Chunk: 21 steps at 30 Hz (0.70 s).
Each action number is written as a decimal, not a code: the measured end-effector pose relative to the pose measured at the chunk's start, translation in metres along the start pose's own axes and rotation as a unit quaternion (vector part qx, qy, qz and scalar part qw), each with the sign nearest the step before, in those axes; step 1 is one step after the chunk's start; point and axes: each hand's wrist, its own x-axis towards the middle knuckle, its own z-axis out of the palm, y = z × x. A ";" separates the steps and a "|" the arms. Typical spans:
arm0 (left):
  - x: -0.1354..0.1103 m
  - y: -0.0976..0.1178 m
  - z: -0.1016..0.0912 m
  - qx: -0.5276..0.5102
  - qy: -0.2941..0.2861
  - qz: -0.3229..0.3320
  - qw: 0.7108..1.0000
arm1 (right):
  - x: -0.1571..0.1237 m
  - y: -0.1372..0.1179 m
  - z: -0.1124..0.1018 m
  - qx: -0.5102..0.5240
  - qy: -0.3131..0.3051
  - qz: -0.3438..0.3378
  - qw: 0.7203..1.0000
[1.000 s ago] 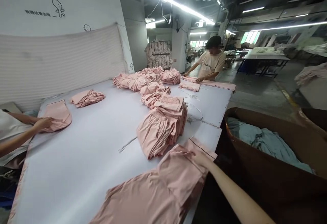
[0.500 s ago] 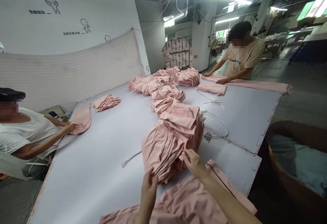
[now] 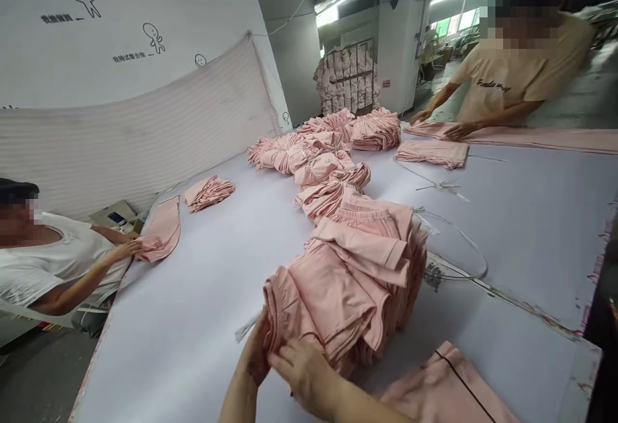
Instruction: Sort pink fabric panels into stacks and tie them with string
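Observation:
A thick bundle of folded pink elastic-waist pants (image 3: 333, 294) lies in front of me, with gathered waistbands showing on top. My left hand (image 3: 255, 352) is wrapped round the near left end of the bundle, its fingers partly hidden by the cloth. Close beside it, my right hand (image 3: 306, 375) has its fingers curled against the lower front edge of the same pants. A loose pink garment piece with a dark line (image 3: 458, 384) lies at the lower right, under my right forearm. White tie strings (image 3: 245, 329) stick out left of the bundle.
More pink bundles (image 3: 318, 165) run back along the white table (image 3: 222, 268). At the left edge a co-worker (image 3: 62, 262) handles a pink piece; another co-worker (image 3: 512, 82) presses a long pink strip at the far right. A looped cord (image 3: 483, 252) lies right of the bundle.
Both hands have come together at the bundle's near left end; my right hand moved left from its right side. The end is now folded up under my left hand. The view has shifted closer.

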 end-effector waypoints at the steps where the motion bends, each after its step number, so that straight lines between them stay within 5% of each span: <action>1: 0.000 0.001 -0.012 0.015 0.007 -0.007 1.000 | -0.004 -0.003 0.000 0.037 -0.018 -0.014 0.999; 3: 0.000 0.000 -0.032 0.072 -0.006 -0.009 0.997 | -0.012 0.003 -0.011 0.066 0.005 0.015 0.998; 5: 0.003 -0.003 -0.046 0.130 0.004 0.004 0.991 | -0.019 0.027 -0.033 -0.010 0.077 0.139 0.987; 7: 0.007 -0.005 -0.051 0.151 0.045 0.016 0.987 | -0.022 0.060 -0.059 -0.141 0.123 0.297 0.936; 9: 0.009 -0.004 -0.051 0.127 0.089 0.029 0.987 | -0.019 0.090 -0.078 -0.225 0.092 0.392 0.887; 13: -0.007 0.010 -0.058 0.037 0.122 0.095 0.987 | -0.009 0.119 -0.084 -0.229 0.004 0.398 0.888; 17: -0.050 0.034 -0.089 0.011 0.140 0.148 0.979 | -0.008 0.123 -0.079 -0.188 0.066 0.370 0.907; 21: -0.100 0.053 -0.126 0.004 0.170 0.178 0.969 | 0.001 0.117 -0.095 -0.129 0.136 0.363 0.913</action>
